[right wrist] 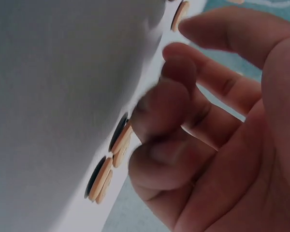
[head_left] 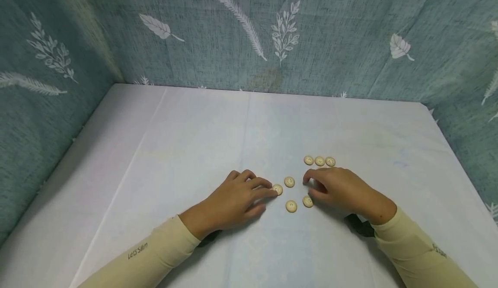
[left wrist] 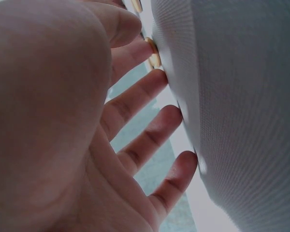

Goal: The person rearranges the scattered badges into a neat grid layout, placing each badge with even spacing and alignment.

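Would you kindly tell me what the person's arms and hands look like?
The left sleeve and right sleeve are snug, pale yellow and wrist-length, with dark lettering, seemingly "Let's Slim" on the left. A partly hidden black item shows under each wrist. The left hand and right hand wear no gloves.

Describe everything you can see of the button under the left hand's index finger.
The button is a round, pale cream-tan disc with faint darker marks; it might be wood or plastic. It lies flat on the white cloth, apart from the next button, which sits farther out and to the right. The left hand's index fingertip rests on its near-left edge, partly covering it, so I can't make out its holes.
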`<state>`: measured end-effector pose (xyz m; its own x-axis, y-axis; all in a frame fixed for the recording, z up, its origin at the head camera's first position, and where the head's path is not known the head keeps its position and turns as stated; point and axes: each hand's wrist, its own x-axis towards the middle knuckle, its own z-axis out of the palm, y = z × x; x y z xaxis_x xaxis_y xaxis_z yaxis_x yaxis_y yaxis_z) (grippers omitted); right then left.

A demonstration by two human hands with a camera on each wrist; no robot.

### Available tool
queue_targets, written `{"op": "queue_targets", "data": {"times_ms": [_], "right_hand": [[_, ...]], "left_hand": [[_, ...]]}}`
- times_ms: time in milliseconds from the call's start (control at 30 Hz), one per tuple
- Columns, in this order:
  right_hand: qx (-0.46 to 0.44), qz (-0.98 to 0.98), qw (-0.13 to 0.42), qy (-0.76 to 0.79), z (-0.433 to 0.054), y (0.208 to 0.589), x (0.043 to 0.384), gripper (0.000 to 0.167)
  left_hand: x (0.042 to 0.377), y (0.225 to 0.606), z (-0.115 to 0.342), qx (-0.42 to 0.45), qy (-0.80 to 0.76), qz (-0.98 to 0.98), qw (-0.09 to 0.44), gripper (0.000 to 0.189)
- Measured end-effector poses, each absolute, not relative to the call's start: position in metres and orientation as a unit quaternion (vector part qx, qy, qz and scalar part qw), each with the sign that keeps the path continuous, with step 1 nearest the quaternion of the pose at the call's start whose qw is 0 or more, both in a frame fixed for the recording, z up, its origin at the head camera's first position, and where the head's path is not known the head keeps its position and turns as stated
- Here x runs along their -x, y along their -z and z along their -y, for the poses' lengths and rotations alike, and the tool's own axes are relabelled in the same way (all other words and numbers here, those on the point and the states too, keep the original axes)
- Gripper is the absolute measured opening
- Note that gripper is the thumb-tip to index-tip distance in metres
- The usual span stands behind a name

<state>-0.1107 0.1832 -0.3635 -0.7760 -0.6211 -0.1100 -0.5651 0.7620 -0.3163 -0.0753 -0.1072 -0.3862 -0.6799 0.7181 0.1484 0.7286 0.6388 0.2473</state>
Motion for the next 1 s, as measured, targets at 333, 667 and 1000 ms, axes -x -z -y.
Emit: {"op": "queue_targets", "data": {"times_ms": [333, 667, 1000], "right_hand": [[0.336, -0.919, 0.138, 0.154, -0.1793, 0.3624, 0.1055, 0.017], [0.320, -0.924, 0.154, 0.143, -0.1777, 0.3629, 0.1022, 0.021], [0.335, -0.914, 0.173, 0.152, -0.1796, 0.3617, 0.1018, 0.025]], "left_hand": [[0.0761, 0.3884, 0.1068, 0.399, 0.145, 0.905, 0.023, 0.034], [0.0765, 0.3900, 0.1076, 0.397, 0.144, 0.906, 0.021, 0.034], [0.0757, 0.3892, 0.1074, 0.396, 0.149, 0.906, 0.018, 0.035]]}}
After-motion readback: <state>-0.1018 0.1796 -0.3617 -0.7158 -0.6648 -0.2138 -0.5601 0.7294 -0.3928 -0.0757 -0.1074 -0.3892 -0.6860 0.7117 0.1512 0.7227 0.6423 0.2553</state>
